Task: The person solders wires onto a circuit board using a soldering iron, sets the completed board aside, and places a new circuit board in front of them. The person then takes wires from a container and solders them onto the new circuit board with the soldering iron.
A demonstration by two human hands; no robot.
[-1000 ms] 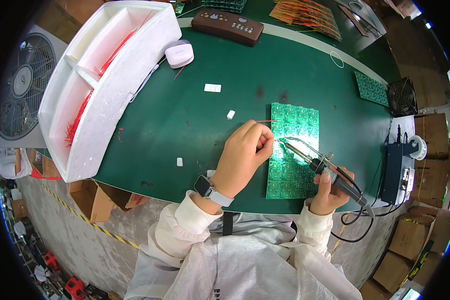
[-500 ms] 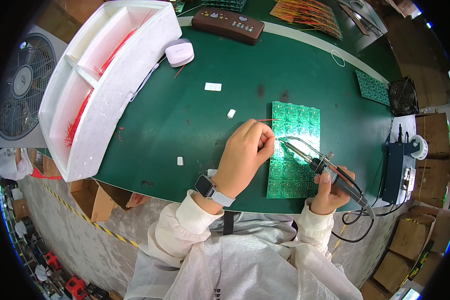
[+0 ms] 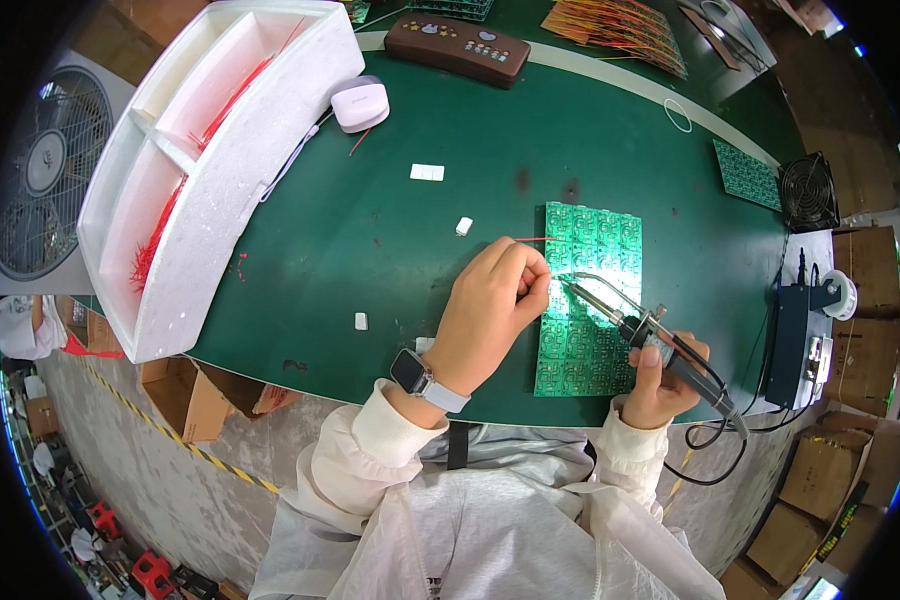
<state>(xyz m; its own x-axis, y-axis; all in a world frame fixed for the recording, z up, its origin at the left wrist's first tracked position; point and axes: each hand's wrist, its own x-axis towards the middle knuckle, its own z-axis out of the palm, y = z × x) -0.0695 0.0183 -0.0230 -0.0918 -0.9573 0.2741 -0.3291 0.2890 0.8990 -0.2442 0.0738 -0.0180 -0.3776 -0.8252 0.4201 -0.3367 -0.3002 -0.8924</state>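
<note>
A green printed circuit board panel with rows of small repeated circuits lies on the green table. My left hand is closed in a pinch at the panel's left edge. A thin red wire sticks out past its knuckles over the board; the pinched part is hidden by the fingers. My right hand grips a soldering iron with a thin curved metal tube alongside its tip. The tip touches or nearly touches the board, right beside my left fingertips.
A white foam tray with red wires stands at left, near a pale case. Behind are a brown pencil case and a wire bundle. At right are another circuit panel, a small fan and a dark box-shaped unit.
</note>
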